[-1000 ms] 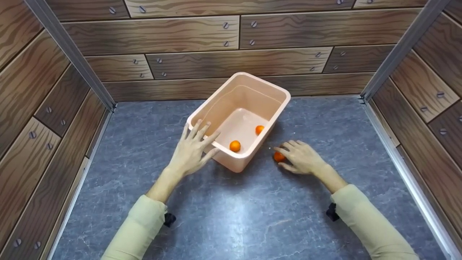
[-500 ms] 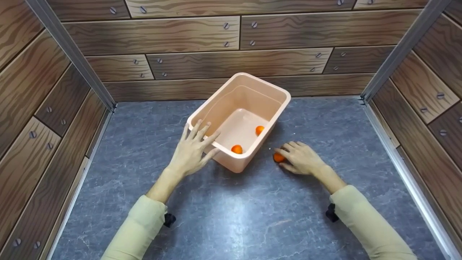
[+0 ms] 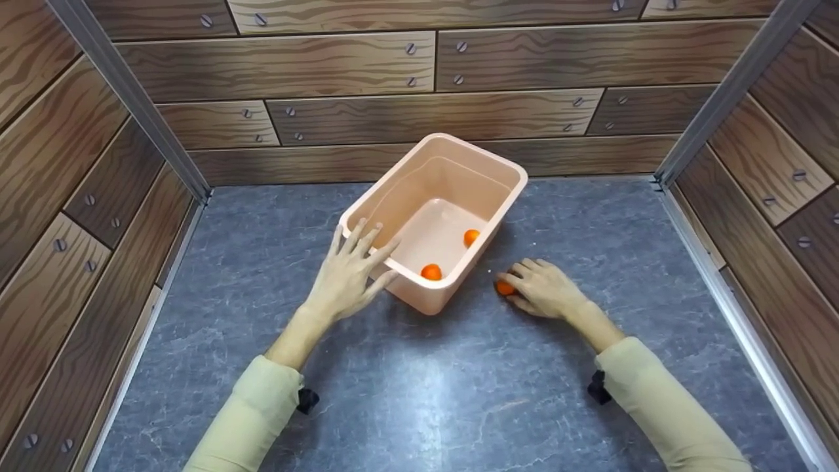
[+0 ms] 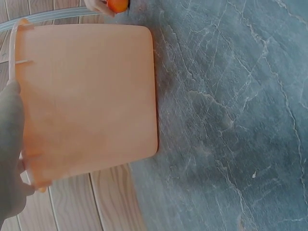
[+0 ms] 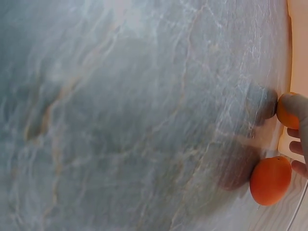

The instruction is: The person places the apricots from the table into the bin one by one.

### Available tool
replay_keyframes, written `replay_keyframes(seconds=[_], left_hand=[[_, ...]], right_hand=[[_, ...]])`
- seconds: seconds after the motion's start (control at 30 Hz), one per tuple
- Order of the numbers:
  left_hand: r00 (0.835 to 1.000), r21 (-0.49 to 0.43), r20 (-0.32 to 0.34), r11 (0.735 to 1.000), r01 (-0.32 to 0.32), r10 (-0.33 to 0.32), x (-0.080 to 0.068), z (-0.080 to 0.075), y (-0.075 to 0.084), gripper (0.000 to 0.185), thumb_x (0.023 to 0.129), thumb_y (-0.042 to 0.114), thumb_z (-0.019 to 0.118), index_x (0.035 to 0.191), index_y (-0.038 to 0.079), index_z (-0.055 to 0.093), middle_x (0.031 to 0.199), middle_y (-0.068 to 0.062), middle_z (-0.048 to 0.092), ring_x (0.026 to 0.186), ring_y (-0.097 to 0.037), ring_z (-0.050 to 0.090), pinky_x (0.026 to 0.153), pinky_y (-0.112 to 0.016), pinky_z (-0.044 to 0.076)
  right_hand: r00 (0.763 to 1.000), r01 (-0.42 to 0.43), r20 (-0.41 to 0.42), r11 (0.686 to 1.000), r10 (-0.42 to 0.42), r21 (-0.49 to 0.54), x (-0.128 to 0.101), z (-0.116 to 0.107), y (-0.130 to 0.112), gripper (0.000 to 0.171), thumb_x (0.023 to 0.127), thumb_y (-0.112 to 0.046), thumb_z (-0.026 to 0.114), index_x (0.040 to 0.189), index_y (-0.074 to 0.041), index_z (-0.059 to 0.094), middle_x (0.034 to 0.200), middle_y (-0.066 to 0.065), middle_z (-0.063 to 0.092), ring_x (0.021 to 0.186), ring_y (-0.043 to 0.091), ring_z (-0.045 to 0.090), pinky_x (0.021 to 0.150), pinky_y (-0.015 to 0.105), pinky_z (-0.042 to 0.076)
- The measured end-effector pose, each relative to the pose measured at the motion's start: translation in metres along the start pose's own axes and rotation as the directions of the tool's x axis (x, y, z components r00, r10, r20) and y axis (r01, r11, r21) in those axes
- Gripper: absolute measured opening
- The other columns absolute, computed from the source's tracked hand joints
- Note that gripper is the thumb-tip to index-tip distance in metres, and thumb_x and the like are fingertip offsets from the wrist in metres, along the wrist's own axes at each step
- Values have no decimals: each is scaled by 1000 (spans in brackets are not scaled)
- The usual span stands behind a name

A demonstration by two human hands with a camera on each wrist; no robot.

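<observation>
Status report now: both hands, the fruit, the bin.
Left hand braces bin rim. Right hand grips orange fruit beside bin. Nothing blocking.

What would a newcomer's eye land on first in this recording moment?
The peach plastic bin in the middle of the grey marbled table, with two small orange fruits lying on its floor. The left hand rests with spread fingers on the bin's near left rim, while the right hand curls round a third orange fruit on the table just right of the bin.
</observation>
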State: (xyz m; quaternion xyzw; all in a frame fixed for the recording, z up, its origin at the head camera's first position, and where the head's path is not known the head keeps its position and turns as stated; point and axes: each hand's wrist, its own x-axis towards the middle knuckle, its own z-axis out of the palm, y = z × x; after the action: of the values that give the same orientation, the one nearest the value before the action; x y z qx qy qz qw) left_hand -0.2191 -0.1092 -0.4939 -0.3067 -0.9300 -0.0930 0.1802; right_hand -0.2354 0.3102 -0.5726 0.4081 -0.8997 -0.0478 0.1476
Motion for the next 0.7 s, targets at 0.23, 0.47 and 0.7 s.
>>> replay_keyframes(seconds=[0.23,0.47,0.7], left_hand=[[1000,-1,-21,1000,-9,8,0,0,0,57,104,55,54,156,31,52,162,-14,51,157,-43,39,128,-71,26],[1000,-9,-23,1000,-10,10,0,0,0,57,105,56,53,155,30,54,162,-14,51,157,-42,39,128,-71,25],[1000,-13,-15,1000,-2,2,0,1,0,57,104,55,54,155,29,54,163,-14,51,158,-42,38,128,-71,24]], right_hand=[[1000,-1,-31,1000,1,5,-1,-1,0,44,87,-31,85,125,-14,73,105,9,73,98,31,69,86,46,61],[998,-38,-40,999,39,16,-2,-8,0,41,91,-30,82,127,-13,72,106,8,74,98,30,69,84,45,60],[995,-45,-84,999,46,15,-2,-18,3,42,90,-30,83,127,-13,72,106,9,74,98,31,70,82,47,61]])
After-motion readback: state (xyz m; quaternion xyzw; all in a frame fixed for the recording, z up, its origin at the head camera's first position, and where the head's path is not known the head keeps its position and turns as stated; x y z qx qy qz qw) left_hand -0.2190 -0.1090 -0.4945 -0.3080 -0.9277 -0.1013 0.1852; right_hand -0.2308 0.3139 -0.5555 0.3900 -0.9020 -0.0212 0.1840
